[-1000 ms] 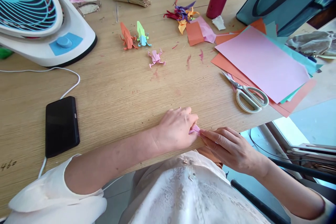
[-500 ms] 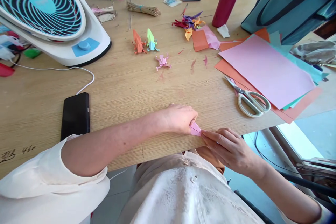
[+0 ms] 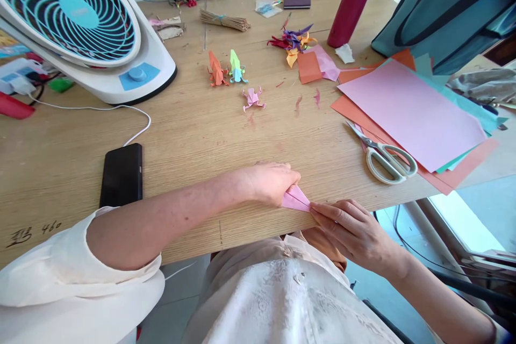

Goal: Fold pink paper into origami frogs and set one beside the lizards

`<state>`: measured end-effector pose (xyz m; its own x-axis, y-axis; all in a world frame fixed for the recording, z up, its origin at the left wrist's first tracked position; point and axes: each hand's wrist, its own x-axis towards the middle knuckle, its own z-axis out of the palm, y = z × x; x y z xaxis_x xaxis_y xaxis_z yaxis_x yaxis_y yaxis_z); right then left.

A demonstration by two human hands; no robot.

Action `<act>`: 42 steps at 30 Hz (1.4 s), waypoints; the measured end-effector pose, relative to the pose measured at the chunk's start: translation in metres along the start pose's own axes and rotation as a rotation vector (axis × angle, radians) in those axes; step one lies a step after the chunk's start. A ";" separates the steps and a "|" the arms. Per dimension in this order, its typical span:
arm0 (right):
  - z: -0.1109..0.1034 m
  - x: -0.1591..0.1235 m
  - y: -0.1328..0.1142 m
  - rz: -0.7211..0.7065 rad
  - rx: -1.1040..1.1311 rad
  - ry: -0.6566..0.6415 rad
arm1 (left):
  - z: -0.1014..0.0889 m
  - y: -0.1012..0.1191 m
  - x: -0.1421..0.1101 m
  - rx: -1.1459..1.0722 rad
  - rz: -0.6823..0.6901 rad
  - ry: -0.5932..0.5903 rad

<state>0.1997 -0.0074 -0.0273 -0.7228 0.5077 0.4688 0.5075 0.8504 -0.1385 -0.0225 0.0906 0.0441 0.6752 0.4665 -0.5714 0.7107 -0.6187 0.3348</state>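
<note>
A folded piece of pink paper (image 3: pixel 296 199) lies at the table's front edge, narrowing to a point on the right with a crease along its middle. My left hand (image 3: pixel 274 183) is closed over its wide left part, which the fingers hide. The thumb and fingertips of my right hand (image 3: pixel 355 228) pinch the pointed right tip. Farther back on the table stand a small pink origami frog (image 3: pixel 253 99), an orange origami figure (image 3: pixel 217 69) and a green and blue one (image 3: pixel 236 67).
Scissors (image 3: pixel 389 158) lie right of my hands beside a stack of coloured paper (image 3: pixel 411 113). A black phone (image 3: pixel 121 174) and a white fan (image 3: pixel 149 72) are on the left. Behind stand a magenta flask (image 3: pixel 350 13) and a pile of folded paper pieces (image 3: pixel 292 40).
My left hand has slid slightly left along the pink paper, so more of it shows between the hands. My right hand still pinches the tip. The view has shifted slightly.
</note>
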 end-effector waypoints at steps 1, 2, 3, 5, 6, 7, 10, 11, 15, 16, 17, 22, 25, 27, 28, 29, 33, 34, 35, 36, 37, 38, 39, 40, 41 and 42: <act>0.000 0.000 0.000 0.000 0.000 -0.004 | 0.000 -0.001 0.000 0.004 0.005 -0.006; 0.000 0.000 0.000 -0.001 -0.002 -0.004 | 0.000 -0.001 0.001 0.007 0.010 -0.013; 0.001 -0.001 0.000 -0.001 -0.004 -0.003 | 0.001 -0.002 0.001 0.008 0.015 -0.016; 0.001 -0.001 0.000 -0.002 -0.008 -0.005 | 0.001 -0.004 0.002 0.004 0.025 -0.015; 0.002 -0.002 0.000 -0.001 -0.011 -0.003 | 0.001 -0.005 0.002 -0.001 0.030 -0.013; 0.002 -0.002 -0.001 0.001 -0.014 0.001 | 0.001 -0.005 0.002 -0.008 0.033 -0.011; 0.001 0.000 -0.002 0.010 -0.018 0.007 | -0.002 -0.005 0.001 -0.023 0.029 -0.012; 0.000 0.000 -0.003 0.012 -0.019 0.008 | -0.003 -0.005 0.001 -0.027 0.025 -0.019; -0.002 0.003 -0.005 0.012 -0.025 0.000 | 0.001 -0.002 -0.001 -0.044 0.017 -0.003; -0.002 0.003 -0.005 0.013 -0.025 -0.004 | 0.004 -0.001 -0.001 -0.044 0.006 0.035; -0.002 0.003 -0.005 0.016 -0.023 -0.006 | 0.008 0.000 -0.001 -0.040 -0.013 0.085; 0.001 -0.001 -0.005 0.026 -0.019 -0.019 | 0.023 0.002 -0.002 -0.045 -0.056 0.234; 0.002 -0.004 -0.005 0.016 -0.031 -0.036 | 0.025 0.000 -0.001 -0.065 -0.044 0.258; 0.001 -0.004 -0.005 0.019 -0.041 -0.044 | 0.026 -0.002 -0.001 -0.074 -0.042 0.267; 0.000 -0.004 -0.006 0.022 -0.045 -0.045 | 0.026 -0.002 -0.001 -0.076 -0.042 0.273; 0.000 -0.004 -0.006 0.024 -0.047 -0.046 | 0.027 -0.003 -0.001 -0.078 -0.041 0.282; -0.001 -0.004 -0.008 0.031 -0.037 -0.040 | 0.030 -0.006 -0.002 -0.077 -0.014 0.310; -0.001 -0.004 -0.008 0.038 -0.029 -0.038 | 0.031 -0.007 -0.003 -0.073 -0.007 0.318; 0.000 -0.005 -0.008 0.048 -0.019 -0.035 | 0.031 -0.008 -0.003 -0.066 -0.001 0.326; 0.000 -0.006 -0.009 0.059 -0.008 -0.031 | 0.033 -0.008 -0.004 -0.058 0.005 0.336; 0.001 -0.007 -0.009 0.070 0.004 -0.026 | 0.034 -0.009 -0.005 -0.050 0.012 0.348; 0.003 -0.008 -0.010 0.081 0.014 -0.020 | 0.036 -0.010 -0.005 -0.042 0.018 0.359; 0.004 -0.009 -0.011 0.095 0.021 -0.012 | 0.038 -0.010 -0.006 -0.033 0.024 0.370; 0.005 -0.011 -0.012 0.109 0.025 -0.001 | 0.041 -0.010 -0.006 -0.020 0.028 0.385; 0.006 -0.012 -0.013 0.124 0.028 0.009 | 0.044 -0.010 -0.006 -0.005 0.028 0.402; 0.008 -0.014 -0.014 0.137 0.030 0.017 | 0.048 -0.010 -0.006 0.013 0.027 0.423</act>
<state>0.1989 -0.0254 -0.0385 -0.6393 0.6172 0.4586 0.5867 0.7771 -0.2278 -0.0434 0.0639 0.0079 0.7166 0.6671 -0.2035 0.6913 -0.6408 0.3340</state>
